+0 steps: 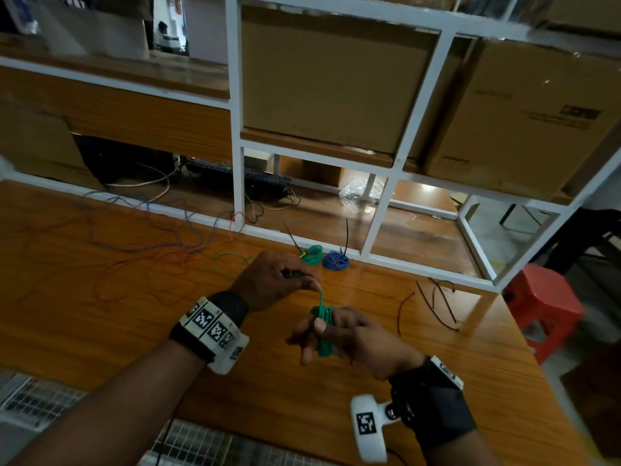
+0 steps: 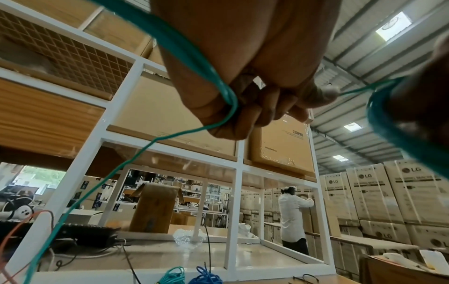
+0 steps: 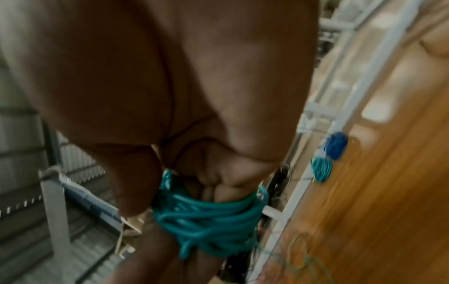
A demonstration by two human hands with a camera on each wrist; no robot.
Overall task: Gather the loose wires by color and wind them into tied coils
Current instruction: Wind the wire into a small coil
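Right grip [image 1: 349,334] has its fingers wrapped in a green wire coil [image 1: 324,331], held above the bench [image 1: 100,314]; left grip [image 1: 272,279] pinches the coil's free strand. Tied green coil [image 1: 312,255] and blue coil [image 1: 336,260] lie by the shelf frame [image 1: 379,227].

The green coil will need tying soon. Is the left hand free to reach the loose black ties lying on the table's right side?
Probably not yet: the left hand pinches the green wire feeding the coil on the right hand, which also lies between it and the black ties.
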